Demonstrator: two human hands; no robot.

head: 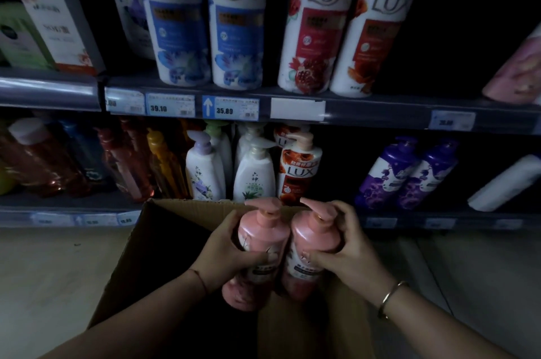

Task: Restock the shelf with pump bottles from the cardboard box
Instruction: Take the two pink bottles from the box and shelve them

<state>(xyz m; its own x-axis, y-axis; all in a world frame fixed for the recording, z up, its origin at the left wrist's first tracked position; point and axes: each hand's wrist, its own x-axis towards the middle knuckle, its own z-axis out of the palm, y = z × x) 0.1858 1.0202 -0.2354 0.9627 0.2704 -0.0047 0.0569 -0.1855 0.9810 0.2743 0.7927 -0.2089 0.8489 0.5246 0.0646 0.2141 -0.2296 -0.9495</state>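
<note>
Pink plastic pump bottles, one on the left point(261, 244) and one on the right point(313, 247), are side by side just above the open brown cardboard box point(164, 241). The left hand point(227, 256) and right hand point(344, 250) each have fingers wrapped tight around one bottle, likely so both can go up together. The dark gap on the lower shelf point(336, 171), far and to the right, looks like a good spot for them.

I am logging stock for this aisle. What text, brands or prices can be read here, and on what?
"LUX": two blue bottles, two red bottles on the upper shelf; red pump bottle below.
"39.10": price tag.
"35.80": arrow price tag.
Other tags, the left boxes and the held pink pump bottles' labels are too blurred to read.
</note>
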